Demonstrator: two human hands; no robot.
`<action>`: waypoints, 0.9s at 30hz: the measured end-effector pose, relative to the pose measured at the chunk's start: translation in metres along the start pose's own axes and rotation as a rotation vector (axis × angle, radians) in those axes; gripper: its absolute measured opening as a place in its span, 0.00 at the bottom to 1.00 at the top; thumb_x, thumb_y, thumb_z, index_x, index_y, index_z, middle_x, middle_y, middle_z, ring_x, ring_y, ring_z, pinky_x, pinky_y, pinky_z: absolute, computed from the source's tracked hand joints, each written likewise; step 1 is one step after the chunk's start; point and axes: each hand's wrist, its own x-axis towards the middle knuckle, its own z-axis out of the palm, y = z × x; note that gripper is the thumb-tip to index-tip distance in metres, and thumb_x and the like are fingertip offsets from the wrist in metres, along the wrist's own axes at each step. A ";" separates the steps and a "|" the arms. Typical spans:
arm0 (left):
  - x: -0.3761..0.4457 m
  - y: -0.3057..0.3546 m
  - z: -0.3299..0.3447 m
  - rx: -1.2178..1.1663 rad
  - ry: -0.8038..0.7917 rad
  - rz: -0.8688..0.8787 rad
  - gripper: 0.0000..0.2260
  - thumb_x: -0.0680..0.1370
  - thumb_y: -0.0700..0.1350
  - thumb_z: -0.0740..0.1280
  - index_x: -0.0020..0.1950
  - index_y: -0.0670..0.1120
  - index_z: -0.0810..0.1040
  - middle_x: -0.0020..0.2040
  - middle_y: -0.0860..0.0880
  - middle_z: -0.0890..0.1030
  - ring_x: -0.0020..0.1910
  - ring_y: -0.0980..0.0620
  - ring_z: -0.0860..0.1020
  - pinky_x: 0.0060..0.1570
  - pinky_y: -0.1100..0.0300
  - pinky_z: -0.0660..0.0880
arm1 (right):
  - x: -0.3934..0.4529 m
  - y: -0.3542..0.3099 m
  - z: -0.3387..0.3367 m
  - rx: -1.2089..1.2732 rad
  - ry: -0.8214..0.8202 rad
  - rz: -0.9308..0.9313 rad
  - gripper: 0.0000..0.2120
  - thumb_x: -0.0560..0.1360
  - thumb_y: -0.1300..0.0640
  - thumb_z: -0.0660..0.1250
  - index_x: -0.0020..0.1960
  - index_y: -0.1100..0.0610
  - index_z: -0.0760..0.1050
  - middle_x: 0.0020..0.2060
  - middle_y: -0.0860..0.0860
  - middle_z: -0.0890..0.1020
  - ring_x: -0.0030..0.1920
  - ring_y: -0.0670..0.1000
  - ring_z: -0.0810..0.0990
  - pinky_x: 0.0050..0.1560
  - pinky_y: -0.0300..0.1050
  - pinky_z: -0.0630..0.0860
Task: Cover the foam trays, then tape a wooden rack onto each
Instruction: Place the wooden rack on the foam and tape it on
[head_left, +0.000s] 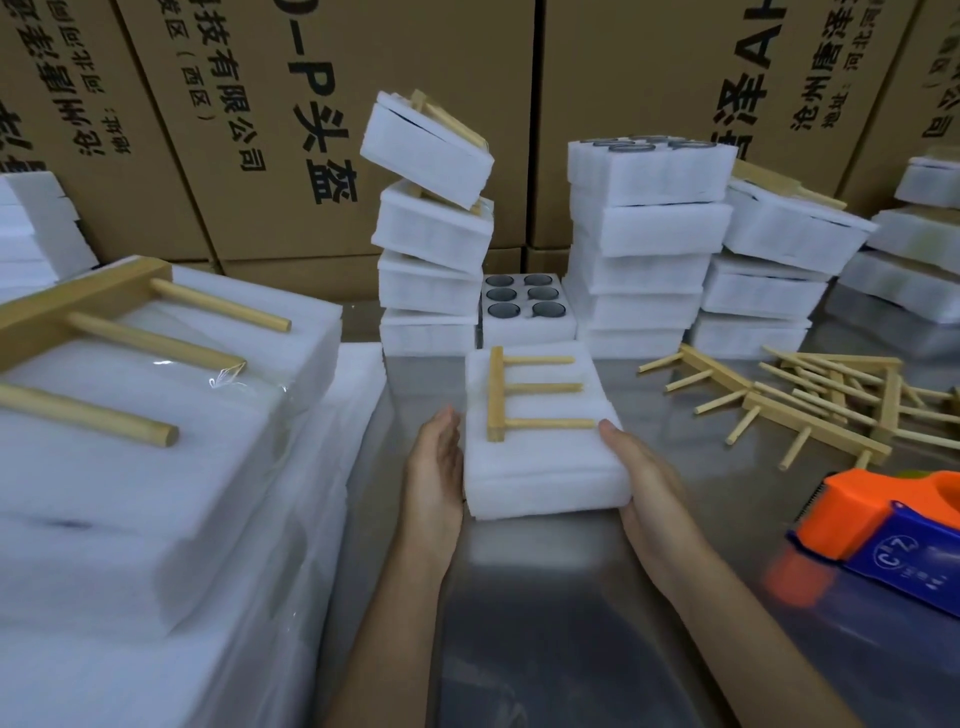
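View from a head cam, looking down at a shiny metal table (545, 623). At centre, a covered white foam tray (540, 467) is held between two bare hands, just above or on the table; can't tell which. The left hand (436, 467) presses flat against the tray's left side, fingers straight. The right hand (644, 473) cups the right side and near corner, thumb resting on the top edge. A wooden rack (524, 392) lies flat on the tray lid: one bar w/ three pegs pointing right. Whether tape holds it can't be made out.

Just behind the tray sits an open foam tray (527, 306) w/ six round holes holding dark glasses. Either side of it stand stacks of closed foam trays (431, 228), the left stack leaning, some w/ racks on top. More stacks (644, 244) rise to the right.

Right of the held tray, a loose pile of wooden racks (810, 400) is spread on the table. At near right, an orange and blue tape dispenser (893, 525). At near left, a big foam block (156, 415) w/ a rack on top, close to the cam. Brown cardboard boxes (291, 104) w/ printed text fill the background.
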 end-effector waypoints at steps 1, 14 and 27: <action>-0.001 -0.002 0.003 0.038 -0.009 0.029 0.13 0.81 0.51 0.63 0.58 0.49 0.85 0.58 0.48 0.85 0.58 0.51 0.83 0.58 0.53 0.78 | 0.008 0.000 0.003 -0.030 0.020 -0.005 0.12 0.73 0.45 0.72 0.52 0.50 0.85 0.52 0.50 0.86 0.56 0.51 0.83 0.66 0.53 0.73; 0.042 -0.010 0.026 0.654 0.007 0.250 0.11 0.79 0.51 0.68 0.57 0.66 0.75 0.48 0.74 0.79 0.48 0.76 0.75 0.44 0.78 0.70 | 0.107 -0.050 0.041 -0.909 0.085 -0.468 0.19 0.78 0.60 0.62 0.68 0.57 0.73 0.65 0.54 0.76 0.67 0.57 0.71 0.66 0.47 0.69; 0.073 -0.025 0.027 0.736 0.145 0.342 0.19 0.78 0.51 0.70 0.68 0.64 0.72 0.56 0.74 0.72 0.55 0.71 0.72 0.48 0.77 0.68 | 0.299 -0.067 0.124 -1.694 -0.224 0.064 0.24 0.81 0.60 0.51 0.76 0.63 0.59 0.73 0.63 0.63 0.73 0.62 0.61 0.73 0.56 0.60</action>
